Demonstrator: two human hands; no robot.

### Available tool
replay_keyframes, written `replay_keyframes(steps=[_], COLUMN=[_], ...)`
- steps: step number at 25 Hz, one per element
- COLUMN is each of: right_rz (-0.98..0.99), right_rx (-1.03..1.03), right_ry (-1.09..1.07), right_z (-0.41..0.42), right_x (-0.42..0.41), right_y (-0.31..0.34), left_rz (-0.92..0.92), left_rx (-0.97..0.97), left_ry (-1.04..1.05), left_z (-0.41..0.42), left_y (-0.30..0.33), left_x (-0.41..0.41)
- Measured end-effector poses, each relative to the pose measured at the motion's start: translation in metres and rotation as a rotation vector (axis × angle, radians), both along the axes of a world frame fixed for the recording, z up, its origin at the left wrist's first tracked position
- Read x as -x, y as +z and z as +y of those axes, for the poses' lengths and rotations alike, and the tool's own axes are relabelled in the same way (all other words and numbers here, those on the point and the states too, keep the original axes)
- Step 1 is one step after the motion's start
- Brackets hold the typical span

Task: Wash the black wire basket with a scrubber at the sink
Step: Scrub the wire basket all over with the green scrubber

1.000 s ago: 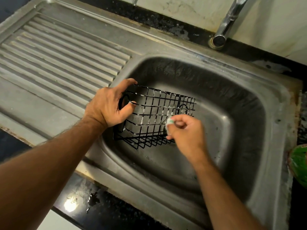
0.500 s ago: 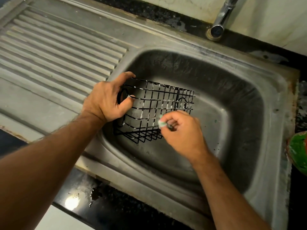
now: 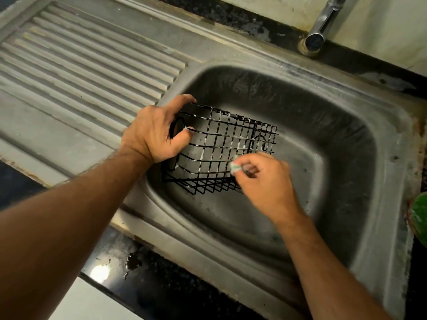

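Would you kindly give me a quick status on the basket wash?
Left hand grips wire basket over sink. Right hand pinches scrubber against its soapy side. Nothing in the way.

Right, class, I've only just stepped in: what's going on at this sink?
A person is washing a black wire basket over the steel sink basin. The left hand grips the basket's left end, holding it tilted in the basin. The right hand pinches a small green-and-white scrubber against the front wires. White suds cling to several wires. No water shows at the chrome tap.
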State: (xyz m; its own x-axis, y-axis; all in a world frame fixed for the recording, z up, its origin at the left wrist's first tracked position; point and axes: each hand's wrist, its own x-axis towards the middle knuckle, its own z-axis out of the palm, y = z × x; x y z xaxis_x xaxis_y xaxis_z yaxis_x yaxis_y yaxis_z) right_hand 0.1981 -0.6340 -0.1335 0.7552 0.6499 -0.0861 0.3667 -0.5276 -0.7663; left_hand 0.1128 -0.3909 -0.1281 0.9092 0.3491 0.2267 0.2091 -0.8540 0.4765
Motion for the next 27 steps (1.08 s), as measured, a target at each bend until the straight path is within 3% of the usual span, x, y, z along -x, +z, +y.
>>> replay_keyframes(steps=[2,4,8,11,17,19,23,27], right_rz=[-0.05,-0.06,0.135,0.292,0.274,0.228,0.353,0.395], right_rx=[-0.12,-0.108,0.156,0.167,-0.037,0.029,0.205,0.104], right_ry=[0.109,0.14,-0.163,-0.35,-0.051,-0.118,-0.444,-0.331], right_z=[0.014,0.014,-0.012,-0.014,0.017,0.011,-0.02,-0.006], right_x=[0.014,0.016,-0.021,-0.037,0.037,0.023,-0.038,-0.025], right_y=[0.013,0.011,-0.022,-0.025,0.02,0.004,-0.031,-0.018], left_rz=[0.0,-0.007,-0.006,-0.006,-0.003,-0.004,-0.002,-0.009], left_rx=[-0.001,-0.002,0.001,0.003,-0.005,0.004,0.009,0.008], left_ry=[-0.003,-0.009,-0.017,-0.014,-0.012,-0.015,-0.015,-0.012], left_z=[0.0,0.0,0.0,0.0,-0.002,-0.002,-0.001,0.0], left_y=[0.0,0.0,0.0,0.001,0.002,0.002,0.001,0.0], left_x=[0.0,0.001,0.0,0.001,0.001,0.0,0.0,0.001])
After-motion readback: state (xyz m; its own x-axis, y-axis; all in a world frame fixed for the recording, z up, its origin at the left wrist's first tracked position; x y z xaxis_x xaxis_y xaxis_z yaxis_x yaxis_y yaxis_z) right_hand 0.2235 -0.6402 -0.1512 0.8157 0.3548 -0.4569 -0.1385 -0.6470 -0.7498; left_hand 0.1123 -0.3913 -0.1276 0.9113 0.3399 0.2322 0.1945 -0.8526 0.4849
